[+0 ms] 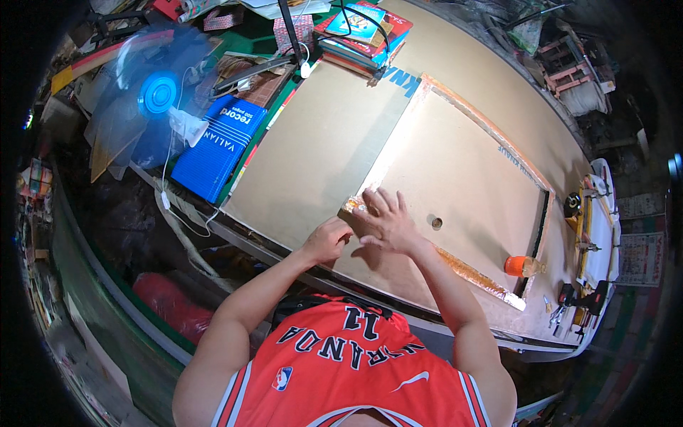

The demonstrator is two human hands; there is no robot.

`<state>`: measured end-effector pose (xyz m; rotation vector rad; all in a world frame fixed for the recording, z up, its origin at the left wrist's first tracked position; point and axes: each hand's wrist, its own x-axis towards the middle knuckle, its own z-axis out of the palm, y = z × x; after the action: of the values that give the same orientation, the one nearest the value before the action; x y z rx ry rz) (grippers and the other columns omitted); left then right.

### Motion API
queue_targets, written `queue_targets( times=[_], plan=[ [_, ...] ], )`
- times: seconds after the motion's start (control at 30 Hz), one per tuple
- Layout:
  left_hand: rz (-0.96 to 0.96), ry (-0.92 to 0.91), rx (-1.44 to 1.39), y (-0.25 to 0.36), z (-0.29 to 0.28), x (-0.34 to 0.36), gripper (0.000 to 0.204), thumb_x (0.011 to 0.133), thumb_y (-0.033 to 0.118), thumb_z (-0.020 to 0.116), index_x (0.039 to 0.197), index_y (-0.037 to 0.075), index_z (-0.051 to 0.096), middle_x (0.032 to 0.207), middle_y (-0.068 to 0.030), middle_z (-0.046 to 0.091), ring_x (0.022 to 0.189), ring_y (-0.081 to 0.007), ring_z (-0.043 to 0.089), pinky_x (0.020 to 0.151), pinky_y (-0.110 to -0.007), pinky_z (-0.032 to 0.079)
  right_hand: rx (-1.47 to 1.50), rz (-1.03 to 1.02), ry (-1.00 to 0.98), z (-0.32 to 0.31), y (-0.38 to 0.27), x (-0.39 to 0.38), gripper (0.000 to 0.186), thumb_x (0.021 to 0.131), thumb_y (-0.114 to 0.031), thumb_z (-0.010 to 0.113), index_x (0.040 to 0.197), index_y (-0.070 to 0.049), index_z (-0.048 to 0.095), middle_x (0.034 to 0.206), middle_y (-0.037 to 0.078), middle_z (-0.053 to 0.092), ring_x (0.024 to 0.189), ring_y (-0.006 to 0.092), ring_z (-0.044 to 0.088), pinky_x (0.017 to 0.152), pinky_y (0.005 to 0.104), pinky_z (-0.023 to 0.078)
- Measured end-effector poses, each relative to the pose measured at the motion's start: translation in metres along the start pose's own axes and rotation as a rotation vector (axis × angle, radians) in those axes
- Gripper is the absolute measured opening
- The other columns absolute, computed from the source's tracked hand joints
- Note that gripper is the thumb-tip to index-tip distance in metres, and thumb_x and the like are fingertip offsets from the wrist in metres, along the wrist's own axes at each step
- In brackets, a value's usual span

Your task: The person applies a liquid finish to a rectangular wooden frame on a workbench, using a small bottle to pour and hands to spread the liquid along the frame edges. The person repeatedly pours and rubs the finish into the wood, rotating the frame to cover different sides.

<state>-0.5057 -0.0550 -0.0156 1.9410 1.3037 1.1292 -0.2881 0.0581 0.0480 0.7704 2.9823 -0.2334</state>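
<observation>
- The frame (pixel 496 129) lies flat on the brown-topped table (pixel 302 153), with its near left corner under the person's hands.
- The right hand (pixel 388 224) is over that corner, its fingers spread apart; whether they press on it cannot be told.
- The left hand (pixel 329 240) is just beside the corner on the left, its fingers curled in; I cannot tell whether they pinch anything.
- The step looks like hand work on the shiny strip (pixel 469 272) at this corner. To do it well, the spread fingers should bear down evenly on the frame so it does not slide, while the curled ones work with small, light movements.
- The strip looks thin and foil-like, so it would probably crease or tear if pulled sharply; smoothing from the corner along the near side seems safest.
- The orange container (pixel 523 267) by the near right corner could be knocked if the frame shifts; a steady hold matters.
- Counted: two hands, one frame with four sides, one round dark spot (pixel 436 223) within it, one orange container.
- Around them: one drill (pixel 592 299) at the right, one fan (pixel 158 92) and one blue book (pixel 220 148) at the left, and one stack of books (pixel 366 46) at the far side, its number unclear.
</observation>
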Motion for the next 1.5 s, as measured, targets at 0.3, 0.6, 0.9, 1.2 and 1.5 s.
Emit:
queue_targets(
  times=[0.3, 0.6, 0.9, 1.2, 1.5],
  plan=[
    [0.018, 0.031, 0.013, 0.005, -0.001, 0.001, 0.015, 0.075, -0.005, 0.062, 0.088, 0.003, 0.064, 0.084, -0.0129, 0.064, 0.085, -0.0343, 0.062, 0.077, -0.043, 0.052, -0.015, -0.006, 0.053, -0.001, -0.003, 0.007, 0.081, 0.089, -0.074, 0.055, 0.157, -0.032, 0.041, 0.168, 0.018, 0.023, 0.153, 0.0424, 0.025, 0.116, 0.0732, 0.022],
    [0.002, 0.024, 0.035, 0.003, 0.001, -0.002, 0.009, 0.081, 0.0, 0.061, 0.089, 0.003, 0.064, 0.086, -0.0137, 0.064, 0.085, -0.0345, 0.062, 0.079, -0.044, 0.052, -0.022, 0.011, 0.027, 0.0, -0.016, 0.018, 0.077, 0.091, -0.072, 0.053, 0.156, -0.031, 0.044, 0.168, 0.017, 0.024, 0.152, 0.0421, 0.027, 0.115, 0.0738, 0.024],
    [0.028, 0.045, 0.04, 0.001, 0.003, -0.004, 0.015, 0.076, -0.004, 0.059, 0.09, 0.002, 0.064, 0.089, -0.0137, 0.065, 0.088, -0.0345, 0.063, 0.08, -0.044, 0.053, -0.005, 0.031, 0.065, 0.009, -0.012, 0.02, 0.077, 0.092, -0.073, 0.051, 0.154, -0.029, 0.045, 0.167, 0.018, 0.025, 0.152, 0.0424, 0.026, 0.116, 0.0738, 0.021],
    [-0.001, 0.038, 0.055, 0.004, 0.003, -0.003, 0.021, 0.072, -0.006, 0.057, 0.091, 0.002, 0.063, 0.089, -0.0138, 0.065, 0.09, -0.0351, 0.063, 0.083, -0.044, 0.053, 0.022, 0.029, 0.086, 0.007, -0.007, 0.021, 0.074, 0.095, -0.07, 0.049, 0.155, -0.027, 0.043, 0.167, 0.02, 0.024, 0.152, 0.0437, 0.026, 0.115, 0.0736, 0.023],
    [-0.021, 0.033, 0.049, 0.004, 0.002, -0.004, 0.019, 0.075, -0.005, 0.059, 0.091, 0.002, 0.063, 0.086, -0.0138, 0.064, 0.087, -0.035, 0.062, 0.08, -0.045, 0.053, 0.024, 0.118, 0.025, 0.012, 0.0, 0.008, 0.077, 0.094, -0.07, 0.05, 0.157, -0.027, 0.041, 0.167, 0.019, 0.023, 0.153, 0.0427, 0.024, 0.117, 0.0735, 0.019]
  ],
)
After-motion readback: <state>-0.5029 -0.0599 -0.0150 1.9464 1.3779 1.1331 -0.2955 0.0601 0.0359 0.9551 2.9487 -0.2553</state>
